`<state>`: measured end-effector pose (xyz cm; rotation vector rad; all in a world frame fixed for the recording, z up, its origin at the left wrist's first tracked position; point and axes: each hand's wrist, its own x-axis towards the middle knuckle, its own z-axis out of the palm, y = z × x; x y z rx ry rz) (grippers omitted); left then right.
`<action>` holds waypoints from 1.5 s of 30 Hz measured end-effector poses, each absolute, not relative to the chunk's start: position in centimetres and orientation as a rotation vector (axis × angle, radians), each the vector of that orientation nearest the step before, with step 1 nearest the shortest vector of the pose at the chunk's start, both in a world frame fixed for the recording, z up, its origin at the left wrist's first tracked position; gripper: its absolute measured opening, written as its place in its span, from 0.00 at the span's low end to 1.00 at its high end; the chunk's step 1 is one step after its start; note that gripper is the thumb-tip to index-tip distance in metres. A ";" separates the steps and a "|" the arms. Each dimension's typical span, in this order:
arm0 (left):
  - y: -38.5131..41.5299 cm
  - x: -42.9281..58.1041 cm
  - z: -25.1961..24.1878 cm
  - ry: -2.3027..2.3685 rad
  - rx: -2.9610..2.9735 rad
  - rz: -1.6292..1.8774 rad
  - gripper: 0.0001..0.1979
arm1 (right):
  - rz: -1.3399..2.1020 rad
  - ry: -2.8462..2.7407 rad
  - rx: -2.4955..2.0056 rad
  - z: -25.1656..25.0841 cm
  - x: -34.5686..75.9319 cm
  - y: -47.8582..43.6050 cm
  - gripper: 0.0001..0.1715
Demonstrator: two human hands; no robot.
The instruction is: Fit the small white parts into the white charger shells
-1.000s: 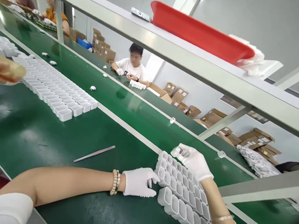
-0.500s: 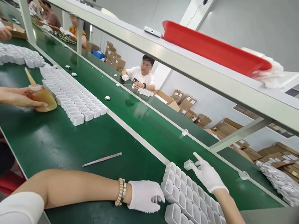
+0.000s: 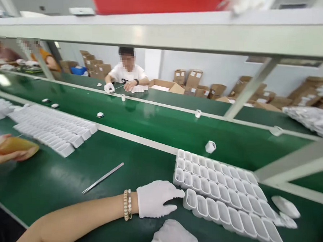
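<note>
My left hand (image 3: 158, 200), in a white glove, has thumb and forefinger apart and nothing between them. Its forefinger tip is right beside the end cup (image 3: 190, 200) of the nearest row of white plastic cups; whether they touch I cannot tell. Below it, at the bottom edge, is my right hand (image 3: 175, 237), also gloved, with its fingers turned away and hidden. Several rows of open-topped white cups (image 3: 220, 191) stand close together to the right. Beyond them a single white cup (image 3: 210, 147) rests on the green belt. Metal tweezers (image 3: 103, 178) lie left of my hands.
A co-worker's hand (image 3: 12, 151) holds an amber squeeze bottle (image 3: 24, 149) at the left, near more white cups (image 3: 55, 126). Across the belt sits another person (image 3: 128, 72). A shelf beam (image 3: 155, 34) spans overhead, with a slanted post (image 3: 297, 164) at right.
My right hand has come back from the belt to the near side, beside my left hand; the white cup it was at stays on the belt. My left fingers have spread. The view has turned.
</note>
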<state>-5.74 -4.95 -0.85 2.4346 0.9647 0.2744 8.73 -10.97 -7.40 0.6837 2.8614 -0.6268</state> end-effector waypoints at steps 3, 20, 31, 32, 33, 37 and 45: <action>-5.1 -5.7 -0.8 0.935 2.556 0.181 0.20 | -0.690 2.846 0.707 -8.0 7.6 -11.3 0.14; -5.2 -5.9 -1.5 0.857 2.693 0.202 0.07 | -0.506 2.926 0.361 -4.3 8.1 -9.9 0.12; -6.1 -6.5 -2.3 0.902 2.699 0.476 0.11 | -0.642 2.977 0.339 -2.5 8.6 -9.6 0.22; -6.2 -6.6 -2.2 0.897 2.703 0.511 0.12 | -0.639 3.014 0.337 -2.5 8.7 -9.7 0.22; -6.2 -6.7 -2.1 0.907 2.697 0.533 0.12 | -0.630 3.069 0.315 -2.7 8.8 -9.7 0.21; -5.8 -6.4 -1.4 0.912 2.621 0.459 0.06 | -0.572 3.329 0.220 -3.5 9.0 -9.8 0.19; -5.3 -6.5 -2.0 0.829 2.576 0.330 0.27 | -0.444 3.462 -0.062 -3.7 8.6 -10.2 0.18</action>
